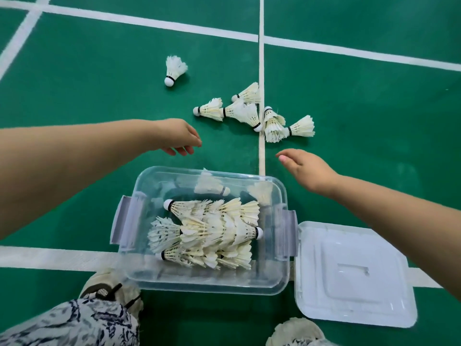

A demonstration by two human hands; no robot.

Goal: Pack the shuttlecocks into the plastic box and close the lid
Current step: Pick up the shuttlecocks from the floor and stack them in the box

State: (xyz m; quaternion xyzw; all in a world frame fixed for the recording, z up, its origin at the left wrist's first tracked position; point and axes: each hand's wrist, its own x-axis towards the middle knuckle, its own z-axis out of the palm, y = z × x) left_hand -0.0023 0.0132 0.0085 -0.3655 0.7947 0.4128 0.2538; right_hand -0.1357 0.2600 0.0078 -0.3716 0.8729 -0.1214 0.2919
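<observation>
A clear plastic box sits open on the green court floor, with several white feather shuttlecocks lying inside it. Its white lid lies flat on the floor to the right of the box. Beyond the box, a cluster of several shuttlecocks rests on the floor beside a white line, and one lone shuttlecock lies farther left. My left hand hovers past the box's far left corner, fingers apart and holding nothing. My right hand reaches over the far right corner, also empty and open.
White court lines cross the green floor. My two shoes stand close to the box's near side, with a patterned trouser leg at the bottom left.
</observation>
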